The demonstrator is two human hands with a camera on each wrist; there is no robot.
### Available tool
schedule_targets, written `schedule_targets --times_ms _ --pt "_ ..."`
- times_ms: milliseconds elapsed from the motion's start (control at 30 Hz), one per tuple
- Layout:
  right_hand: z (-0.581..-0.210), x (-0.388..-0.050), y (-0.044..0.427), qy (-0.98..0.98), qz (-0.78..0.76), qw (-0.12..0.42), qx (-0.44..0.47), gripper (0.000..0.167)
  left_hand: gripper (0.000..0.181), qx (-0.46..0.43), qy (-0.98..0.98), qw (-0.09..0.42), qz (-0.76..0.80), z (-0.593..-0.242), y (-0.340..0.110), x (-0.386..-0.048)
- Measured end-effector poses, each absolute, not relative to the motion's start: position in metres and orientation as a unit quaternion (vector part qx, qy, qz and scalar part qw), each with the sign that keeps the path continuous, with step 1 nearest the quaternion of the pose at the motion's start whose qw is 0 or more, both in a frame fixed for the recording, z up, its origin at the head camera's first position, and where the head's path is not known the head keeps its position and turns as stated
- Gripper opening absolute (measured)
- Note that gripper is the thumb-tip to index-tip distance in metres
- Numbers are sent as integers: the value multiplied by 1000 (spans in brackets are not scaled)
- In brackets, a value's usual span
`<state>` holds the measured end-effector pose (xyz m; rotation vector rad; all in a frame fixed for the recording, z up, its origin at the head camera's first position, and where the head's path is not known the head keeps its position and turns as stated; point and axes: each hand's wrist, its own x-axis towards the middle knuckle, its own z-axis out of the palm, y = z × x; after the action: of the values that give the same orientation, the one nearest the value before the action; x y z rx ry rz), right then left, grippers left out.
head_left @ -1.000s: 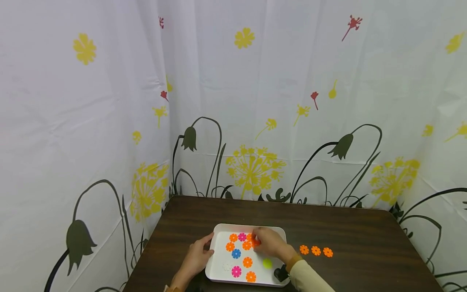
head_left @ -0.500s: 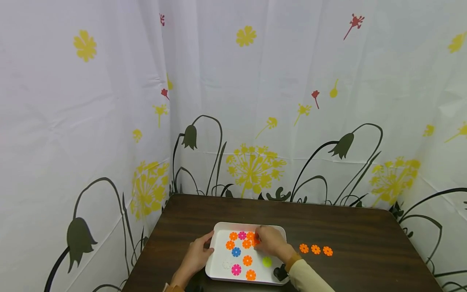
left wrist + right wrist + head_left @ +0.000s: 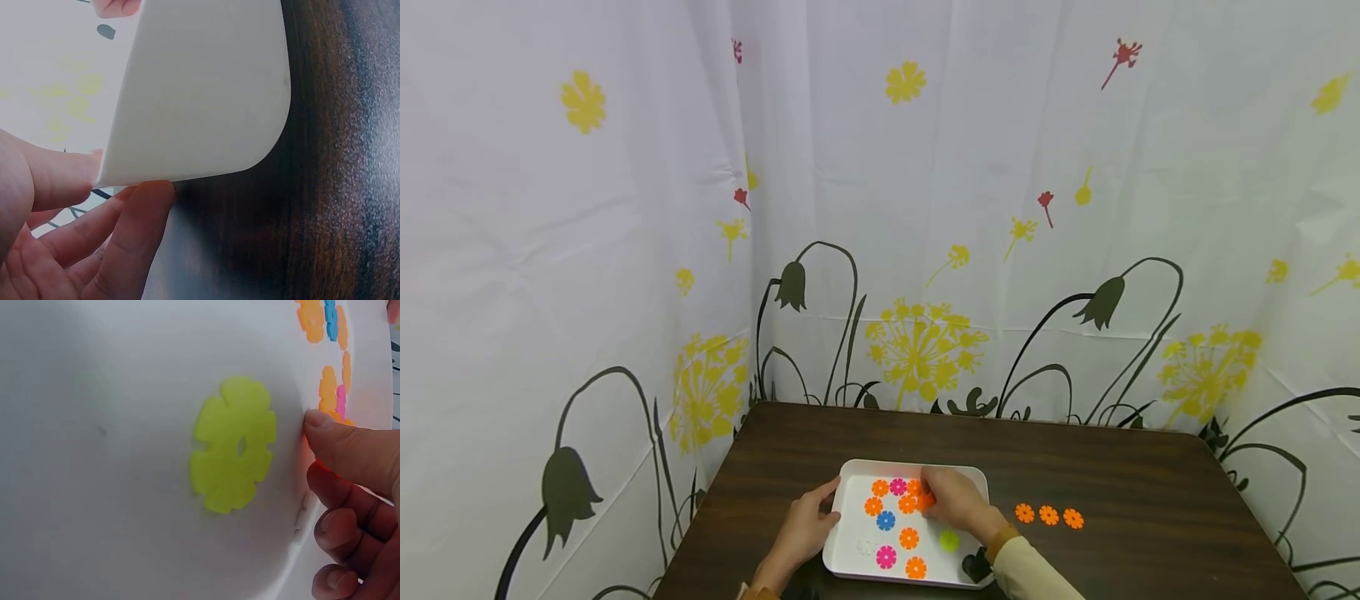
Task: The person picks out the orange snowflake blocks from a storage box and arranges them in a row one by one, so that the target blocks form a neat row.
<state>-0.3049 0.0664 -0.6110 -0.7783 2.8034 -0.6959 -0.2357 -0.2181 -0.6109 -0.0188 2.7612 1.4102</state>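
A white tray point(image 3: 943, 571) sits on the table with several flower-shaped plastic discs spread in it. My left hand point(image 3: 801, 529) grips its left wall, thumb at the rim and fingers against the outer side in the left wrist view. My right hand point(image 3: 957, 500) reaches over the tray's right half and pinches an orange disc point(image 3: 926, 502) between thumb and index finger, its fingers mostly covering it. Close to that hand lies a yellow-green disc point(image 3: 232, 445), flat on the tray floor. A blue disc point(image 3: 886, 521) and a pink disc point(image 3: 886, 557) lie further left.
Three orange discs point(image 3: 1048, 515) form a row on the dark wooden table point(image 3: 1150, 517), right of the tray. A pale clear disc point(image 3: 867, 547) is hard to make out against the tray. Behind the table hangs a flower-printed curtain point(image 3: 962, 192).
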Motion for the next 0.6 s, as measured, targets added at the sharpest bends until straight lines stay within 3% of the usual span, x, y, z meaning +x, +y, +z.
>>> schedule_targets --times_ms 600 --pt "-603 -308 81 918 -242 40 -312 14 59 -5 891 18 453 -612 -218 -236"
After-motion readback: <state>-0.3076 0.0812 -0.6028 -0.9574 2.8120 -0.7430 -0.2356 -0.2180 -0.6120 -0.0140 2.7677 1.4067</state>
